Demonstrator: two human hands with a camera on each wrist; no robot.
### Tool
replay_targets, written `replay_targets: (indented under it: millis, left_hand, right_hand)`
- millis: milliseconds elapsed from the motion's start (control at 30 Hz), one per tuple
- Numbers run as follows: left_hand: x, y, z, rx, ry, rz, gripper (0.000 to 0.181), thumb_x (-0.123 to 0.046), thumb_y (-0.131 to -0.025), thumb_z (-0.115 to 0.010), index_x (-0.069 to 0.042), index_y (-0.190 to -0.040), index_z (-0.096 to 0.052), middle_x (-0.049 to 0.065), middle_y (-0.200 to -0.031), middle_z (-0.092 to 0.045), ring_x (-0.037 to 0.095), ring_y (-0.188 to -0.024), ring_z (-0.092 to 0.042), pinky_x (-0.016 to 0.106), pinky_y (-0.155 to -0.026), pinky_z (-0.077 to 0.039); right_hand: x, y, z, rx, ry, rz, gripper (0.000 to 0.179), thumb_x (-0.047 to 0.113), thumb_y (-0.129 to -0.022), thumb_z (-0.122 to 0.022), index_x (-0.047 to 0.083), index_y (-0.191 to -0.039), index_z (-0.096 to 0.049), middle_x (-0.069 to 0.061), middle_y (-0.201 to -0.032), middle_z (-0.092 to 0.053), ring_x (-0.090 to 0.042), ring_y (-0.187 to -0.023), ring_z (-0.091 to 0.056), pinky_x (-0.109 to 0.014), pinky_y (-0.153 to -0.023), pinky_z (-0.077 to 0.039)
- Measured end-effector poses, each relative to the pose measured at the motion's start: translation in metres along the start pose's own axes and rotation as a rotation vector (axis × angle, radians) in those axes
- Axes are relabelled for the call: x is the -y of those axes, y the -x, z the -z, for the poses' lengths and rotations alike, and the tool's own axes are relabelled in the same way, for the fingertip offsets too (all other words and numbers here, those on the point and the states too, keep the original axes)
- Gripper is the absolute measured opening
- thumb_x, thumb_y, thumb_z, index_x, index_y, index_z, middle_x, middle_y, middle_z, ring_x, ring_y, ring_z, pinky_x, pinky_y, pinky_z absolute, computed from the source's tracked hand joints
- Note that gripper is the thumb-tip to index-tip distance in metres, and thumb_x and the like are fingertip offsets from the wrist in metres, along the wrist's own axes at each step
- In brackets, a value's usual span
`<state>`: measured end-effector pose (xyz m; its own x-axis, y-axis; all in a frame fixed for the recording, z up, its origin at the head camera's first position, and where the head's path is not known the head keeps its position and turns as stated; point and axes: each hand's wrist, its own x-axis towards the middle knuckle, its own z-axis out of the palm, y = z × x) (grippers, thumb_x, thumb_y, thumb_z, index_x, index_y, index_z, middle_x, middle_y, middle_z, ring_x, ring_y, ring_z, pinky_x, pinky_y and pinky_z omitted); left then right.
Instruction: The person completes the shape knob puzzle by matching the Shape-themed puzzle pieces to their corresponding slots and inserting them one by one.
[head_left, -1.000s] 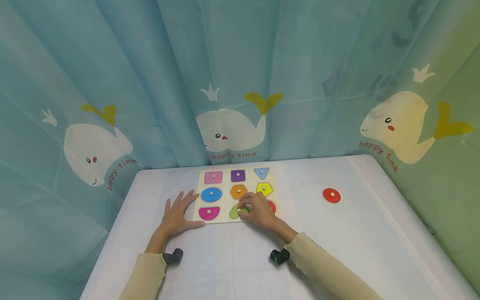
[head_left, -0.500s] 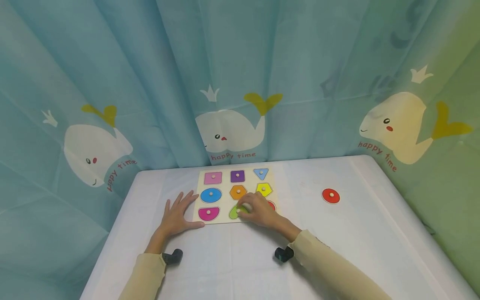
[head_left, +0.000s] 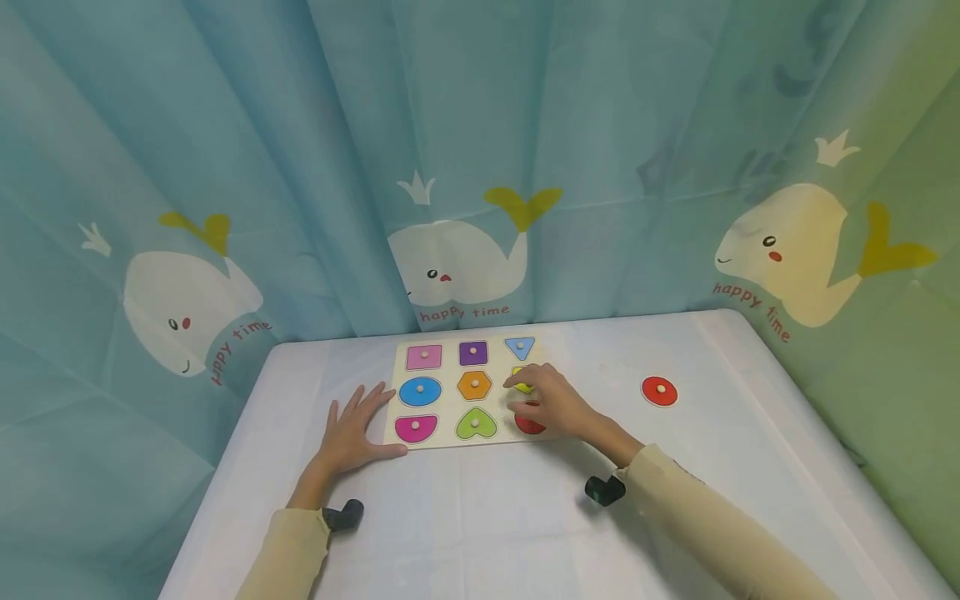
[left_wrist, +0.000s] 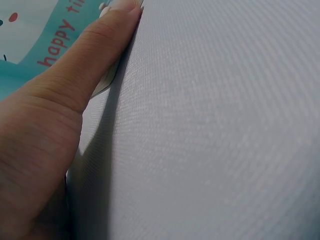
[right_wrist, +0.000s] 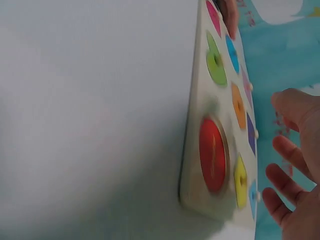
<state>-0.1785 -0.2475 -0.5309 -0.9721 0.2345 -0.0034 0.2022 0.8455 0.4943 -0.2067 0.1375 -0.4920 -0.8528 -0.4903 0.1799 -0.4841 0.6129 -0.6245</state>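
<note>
A cream wooden peg puzzle board (head_left: 447, 410) lies on the table with several coloured knobbed shapes in it. My left hand (head_left: 349, 437) spreads its fingers along the board's left edge, thumb at the near left corner. Over the board's right side hovers my right hand (head_left: 557, 405), fingers loosely bent and holding nothing, partly covering the yellow pentagon (head_left: 522, 386). The green heart piece (head_left: 483, 432) sits in the near row. Beside it, the round red recess (right_wrist: 212, 155) shows no knob in the right wrist view. A red round piece (head_left: 660, 398) with a knob lies right of the board.
A white cloth covers the table (head_left: 465, 517). Behind it hangs a blue-green curtain (head_left: 615, 167) printed with whales. Each wrist wears a small black camera, such as the left one (head_left: 345, 516).
My right hand has let go of the green heart's knob and moved right, uncovering the heart in its recess. The left hand keeps its place at the board's edge.
</note>
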Motion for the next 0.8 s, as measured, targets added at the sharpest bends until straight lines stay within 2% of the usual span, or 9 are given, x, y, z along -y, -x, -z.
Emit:
replay_targets:
  millis: [100,167,300,600,700,800]
  left_hand:
    - [0.001,0.0,0.0,0.002,0.0,-0.004,0.103,-0.06,-0.071,-0.085,-0.018,-0.156,-0.044,0.014,-0.166,-0.033,0.045,-0.154,-0.015,0.075,-0.116,0.004]
    - [0.001,0.0,0.0,0.004,0.005,-0.006,0.103,-0.06,-0.071,-0.085,-0.018,-0.156,-0.044,0.014,-0.166,-0.033,0.045,-0.154,-0.015,0.075,-0.116,0.004]
    - [0.001,0.0,0.0,0.001,0.014,-0.011,0.103,-0.059,-0.07,-0.086,-0.018,-0.155,-0.045,0.014,-0.165,-0.033,0.045,-0.154,-0.015,0.075,-0.116,0.004]
    - [-0.002,0.001,0.001,-0.001,0.025,-0.009,0.104,-0.059,-0.07,-0.086,-0.017,-0.155,-0.045,0.015,-0.165,-0.033,0.045,-0.154,-0.015,0.075,-0.116,0.004]
    - [-0.002,0.002,0.002,-0.006,0.027,-0.011,0.103,-0.059,-0.07,-0.086,-0.017,-0.155,-0.046,0.015,-0.165,-0.033,0.045,-0.154,-0.015,0.075,-0.116,0.004]
    - [-0.002,0.003,0.002,-0.01,0.022,-0.016,0.103,-0.058,-0.07,-0.086,-0.017,-0.154,-0.046,0.015,-0.165,-0.034,0.045,-0.154,-0.015,0.075,-0.116,0.004]
  right_hand:
    - [-0.006,0.004,0.012,-0.008,0.007,-0.081,0.033,0.023,-0.09,-0.081,0.014,-0.121,-0.074,-0.003,-0.125,-0.069,-0.026,-0.119,-0.055,-0.048,-0.097,-0.054]
    - [-0.011,0.008,0.02,-0.016,0.016,-0.099,0.034,0.023,-0.089,-0.081,0.014,-0.122,-0.074,-0.003,-0.124,-0.069,-0.027,-0.119,-0.056,-0.05,-0.099,-0.053]
    - [-0.025,0.02,0.035,-0.061,0.034,-0.059,0.035,0.019,-0.089,-0.081,0.012,-0.122,-0.073,-0.005,-0.123,-0.07,-0.03,-0.113,-0.06,-0.053,-0.095,-0.053]
    - [-0.065,0.05,0.07,-0.223,0.05,0.008,0.035,0.009,-0.085,-0.083,0.004,-0.118,-0.073,-0.011,-0.118,-0.073,-0.039,-0.098,-0.063,-0.058,-0.081,-0.054]
    - [-0.08,0.062,0.079,-0.293,0.066,0.015,0.033,0.006,-0.085,-0.083,0.002,-0.116,-0.074,-0.015,-0.115,-0.073,-0.038,-0.092,-0.063,-0.05,-0.072,-0.053]
    - [-0.094,0.076,0.085,-0.342,0.085,-0.006,0.032,0.005,-0.086,-0.082,0.001,-0.116,-0.073,-0.017,-0.114,-0.073,-0.036,-0.087,-0.064,-0.04,-0.069,-0.052]
